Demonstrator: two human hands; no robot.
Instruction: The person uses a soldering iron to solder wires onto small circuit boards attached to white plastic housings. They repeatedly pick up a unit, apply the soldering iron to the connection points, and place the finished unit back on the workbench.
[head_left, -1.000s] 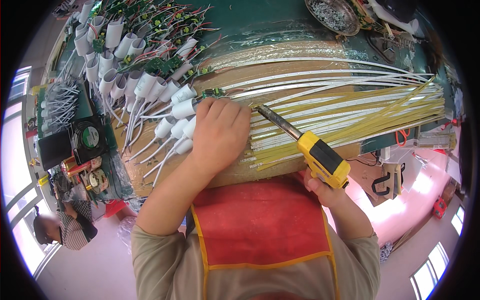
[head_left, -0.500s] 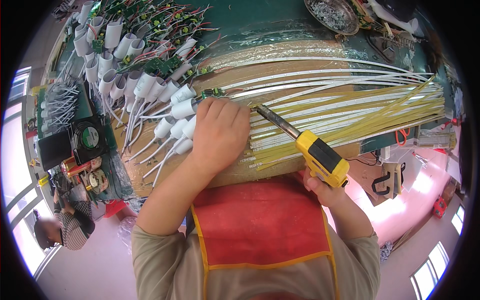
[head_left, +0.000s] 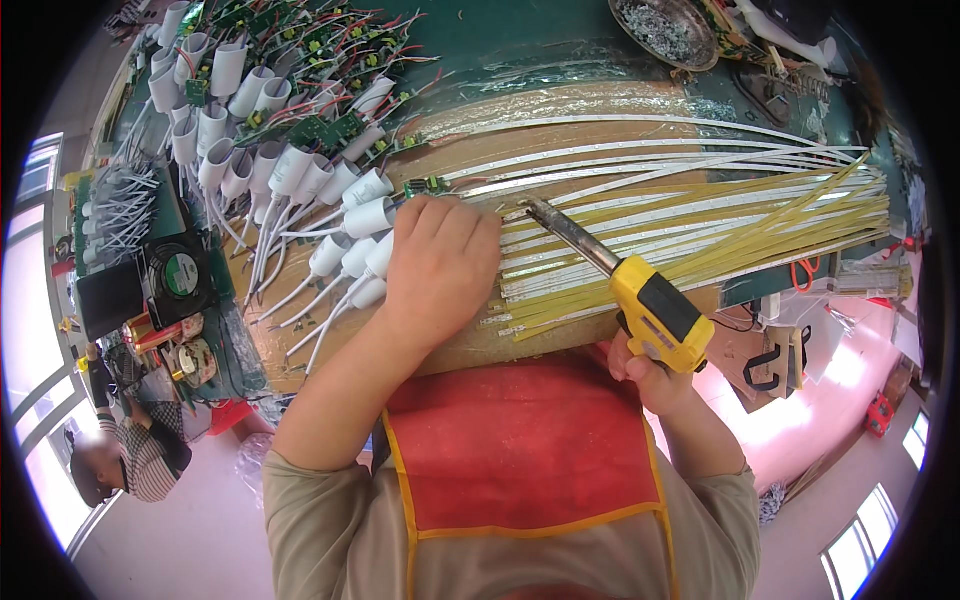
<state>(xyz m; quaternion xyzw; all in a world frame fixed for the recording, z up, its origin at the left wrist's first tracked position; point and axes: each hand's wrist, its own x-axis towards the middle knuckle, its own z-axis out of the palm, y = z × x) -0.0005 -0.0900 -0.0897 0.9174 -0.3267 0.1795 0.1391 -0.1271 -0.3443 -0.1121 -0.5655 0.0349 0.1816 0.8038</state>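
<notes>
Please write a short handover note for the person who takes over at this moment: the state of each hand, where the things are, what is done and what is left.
Left hand: pressed flat on the ends of the LED strips, beside the white caps.
Right hand: grips the yellow soldering iron; its tip sits at the strip ends, close to the left fingers.
Strips lie fanned across the cardboard board; driver boards with caps are piled to the left.
Done or left: cannot tell which joints are soldered; check each strip end.
</notes>
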